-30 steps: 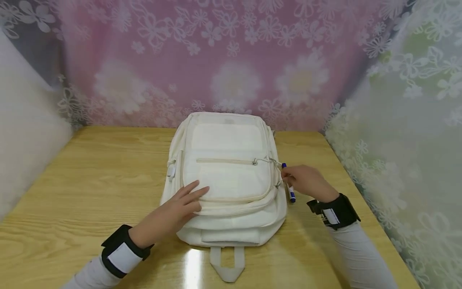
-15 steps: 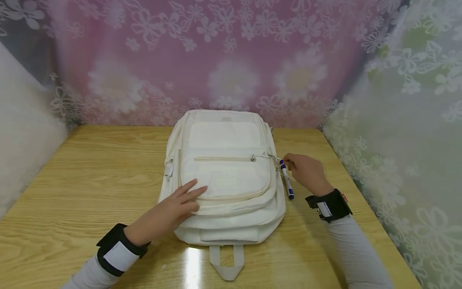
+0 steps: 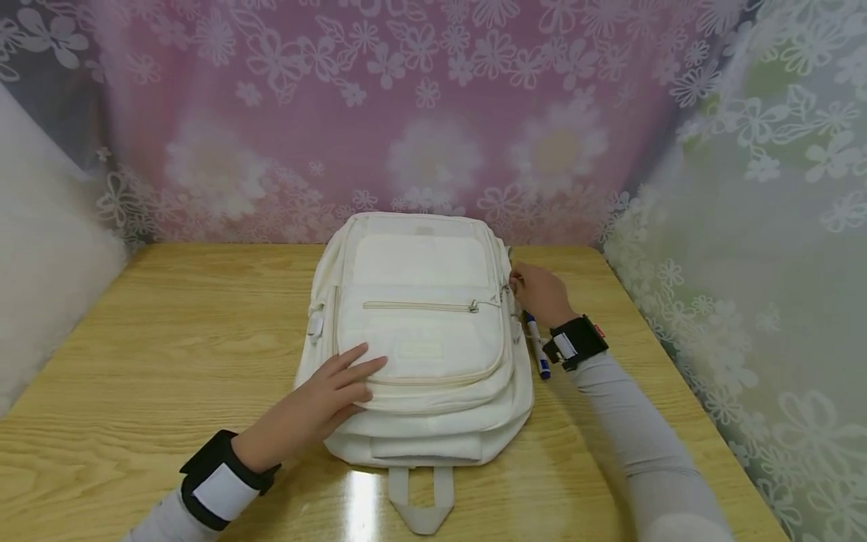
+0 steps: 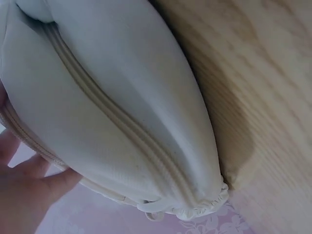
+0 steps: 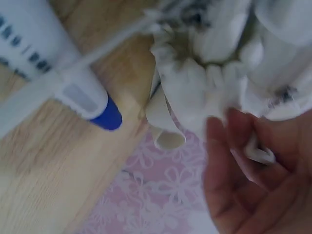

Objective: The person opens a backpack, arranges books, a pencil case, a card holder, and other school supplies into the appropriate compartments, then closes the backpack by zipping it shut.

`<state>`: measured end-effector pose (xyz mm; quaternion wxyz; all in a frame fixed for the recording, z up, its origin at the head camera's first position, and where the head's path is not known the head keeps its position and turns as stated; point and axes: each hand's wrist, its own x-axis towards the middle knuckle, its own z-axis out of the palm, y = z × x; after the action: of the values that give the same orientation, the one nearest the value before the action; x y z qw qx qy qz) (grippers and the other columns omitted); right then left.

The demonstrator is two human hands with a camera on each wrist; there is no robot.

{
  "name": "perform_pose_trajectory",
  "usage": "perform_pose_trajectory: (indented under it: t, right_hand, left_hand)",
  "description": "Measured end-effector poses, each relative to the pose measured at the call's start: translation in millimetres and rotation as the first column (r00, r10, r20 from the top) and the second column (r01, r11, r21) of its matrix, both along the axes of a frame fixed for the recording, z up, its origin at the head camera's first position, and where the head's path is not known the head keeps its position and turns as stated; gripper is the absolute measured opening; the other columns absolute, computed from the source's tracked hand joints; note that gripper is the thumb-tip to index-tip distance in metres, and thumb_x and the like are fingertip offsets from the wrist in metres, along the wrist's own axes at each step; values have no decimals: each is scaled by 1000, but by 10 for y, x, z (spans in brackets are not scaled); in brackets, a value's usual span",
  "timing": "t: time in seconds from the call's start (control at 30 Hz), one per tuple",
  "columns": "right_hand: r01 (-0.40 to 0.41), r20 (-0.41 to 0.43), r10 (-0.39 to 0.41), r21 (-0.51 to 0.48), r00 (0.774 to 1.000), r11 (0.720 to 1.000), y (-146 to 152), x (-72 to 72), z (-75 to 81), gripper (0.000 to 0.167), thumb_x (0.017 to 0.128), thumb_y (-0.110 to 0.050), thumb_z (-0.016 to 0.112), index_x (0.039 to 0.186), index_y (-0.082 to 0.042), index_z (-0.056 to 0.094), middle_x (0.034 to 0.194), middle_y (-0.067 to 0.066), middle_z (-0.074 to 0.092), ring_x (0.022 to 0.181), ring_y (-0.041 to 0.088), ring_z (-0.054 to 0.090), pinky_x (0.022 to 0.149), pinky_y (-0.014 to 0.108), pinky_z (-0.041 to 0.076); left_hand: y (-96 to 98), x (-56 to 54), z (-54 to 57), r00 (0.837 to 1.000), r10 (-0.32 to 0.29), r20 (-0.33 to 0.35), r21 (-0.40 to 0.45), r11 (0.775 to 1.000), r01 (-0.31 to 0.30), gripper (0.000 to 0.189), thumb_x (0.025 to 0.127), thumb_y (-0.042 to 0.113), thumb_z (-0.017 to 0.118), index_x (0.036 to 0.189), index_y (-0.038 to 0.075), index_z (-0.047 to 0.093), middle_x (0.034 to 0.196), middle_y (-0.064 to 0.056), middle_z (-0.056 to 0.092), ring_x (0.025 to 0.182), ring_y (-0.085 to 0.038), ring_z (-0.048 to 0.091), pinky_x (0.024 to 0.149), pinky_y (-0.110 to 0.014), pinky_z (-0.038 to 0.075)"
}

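A cream backpack [image 3: 423, 263] lies on its back, its top loop toward me. My left hand [image 3: 321, 399] rests on its lower left front, fingers spread; in the left wrist view its fingertips touch near a zipper seam [image 4: 112, 112]. At the bag's right side my right hand [image 3: 544, 292] pinches a white zipper cord [image 5: 261, 155], whose end shows among the curled fingers. The gathered edge of a side pocket [image 5: 187, 73] is right by those fingertips. Below that hand a white marker with blue ends [image 3: 537, 348] lies along the bag's side, crossed by a white cord [image 5: 112, 46].
The wooden table [image 3: 203, 316] extends on both sides of the bag. A pink floral curtain [image 3: 291, 135] hangs behind it, and a pale floral one [image 3: 765, 263] runs along the right. The bag's carry loop [image 3: 421, 519] lies near the front.
My right hand has moved from beside the marker up and leftward to the bag's right edge. The cord stretched from the bag has slackened. My left hand stays on the bag.
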<state>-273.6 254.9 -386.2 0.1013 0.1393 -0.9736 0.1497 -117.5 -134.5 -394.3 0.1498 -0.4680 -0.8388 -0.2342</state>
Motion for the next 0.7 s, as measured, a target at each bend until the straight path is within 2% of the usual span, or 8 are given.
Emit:
perform_pose_trajectory:
  t: [0.17,0.27,0.33,0.37,0.43,0.53,0.63,0.7]
  right_hand:
    - [-39,122,41,-18,992,999,70,88,34,22,96,-13,51,111,0,60,106,20,60,89,31,59,73,43,48]
    - [-72,182,79,-44,980,996,68,129,86,35,97,-14,51,129,0,48,126,22,49,108,35,53,85,47,47]
    - [-109,188,122,-78,975,991,38,157,132,45,96,-13,53,137,-2,39,136,22,40,121,37,45,95,50,42]
    - [-131,178,146,-90,973,987,20,170,151,49,95,-13,54,139,-3,36,140,22,37,125,37,42,98,51,40]
    - [-194,122,202,-76,972,978,-26,197,182,47,92,-12,58,135,-3,42,139,21,37,127,38,39,102,52,37]
    - [-274,-1,274,-4,962,962,-78,233,177,28,89,-10,63,115,-1,56,131,22,46,123,38,43,100,52,38]
    - [-295,-116,305,89,945,951,-99,294,150,11,86,-9,65,96,-4,63,123,21,54,115,38,49,94,52,42]
    - [-286,-174,305,126,936,950,-102,347,149,5,85,-9,67,89,-6,65,119,20,56,111,37,51,91,53,42]
  left_hand:
    - [21,-18,29,1000,24,-2,-41,999,-24,25,76,13,74,93,19,57,139,-5,50,131,-34,39,99,-58,36]
    - [0,-52,170,999,23,33,-101,995,-20,15,82,23,69,94,20,61,135,-4,53,129,-33,43,101,-63,30]
    - [0,-106,328,999,19,31,-145,989,-14,12,85,28,66,94,21,64,129,-4,58,125,-31,48,102,-63,28]
    - [13,-146,422,1000,15,24,-163,987,-11,12,86,29,65,94,20,65,125,-4,60,122,-30,50,103,-63,27]
    - [74,-244,633,1000,13,11,-204,979,-10,11,88,27,64,95,19,66,117,-2,64,117,-27,53,104,-60,27]
    - [263,-421,938,1000,-11,8,-221,975,12,9,89,23,64,95,17,67,105,1,67,107,-20,58,105,-52,33]
    - [557,-586,1151,997,-60,51,-228,971,70,11,92,21,60,96,15,68,96,5,68,94,-14,61,99,-41,40]
    - [790,-699,1230,995,-84,52,-264,960,95,15,94,22,57,98,15,69,94,5,69,87,-13,62,94,-37,43]
